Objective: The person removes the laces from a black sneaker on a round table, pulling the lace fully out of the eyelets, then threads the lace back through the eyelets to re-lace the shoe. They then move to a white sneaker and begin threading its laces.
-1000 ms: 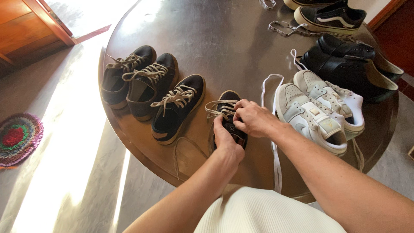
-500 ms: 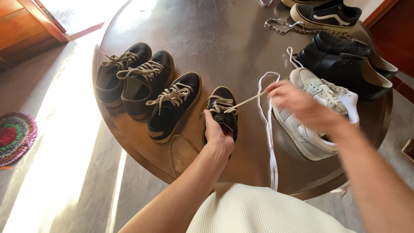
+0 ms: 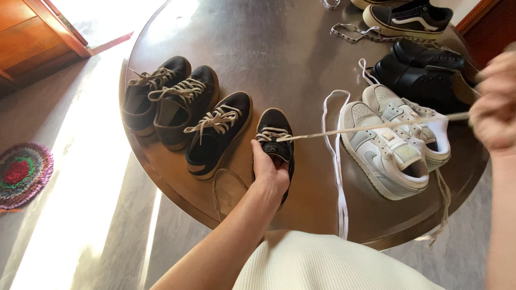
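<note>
My left hand [image 3: 269, 173] grips the heel end of a small black shoe [image 3: 274, 130] that lies on the round metal table [image 3: 279, 53]. A beige lace [image 3: 365, 128] runs taut from the shoe's eyelets to my right hand [image 3: 495, 102], which pinches it far out at the right edge, blurred. The lace passes over a pair of white sneakers [image 3: 392, 142].
Left of the held shoe stand a matching black shoe [image 3: 217, 134] and two dark brown shoes [image 3: 161, 99]. A loose white lace [image 3: 338, 172] hangs over the table's near edge. Black shoes [image 3: 424, 70] and a dark sneaker [image 3: 411, 16] sit at the back right. A round rug [image 3: 21, 174] lies on the floor.
My right hand has pulled the beige lace out from the black shoe, moving from the shoe's eyelets far to the right. My left hand stays on the shoe.
</note>
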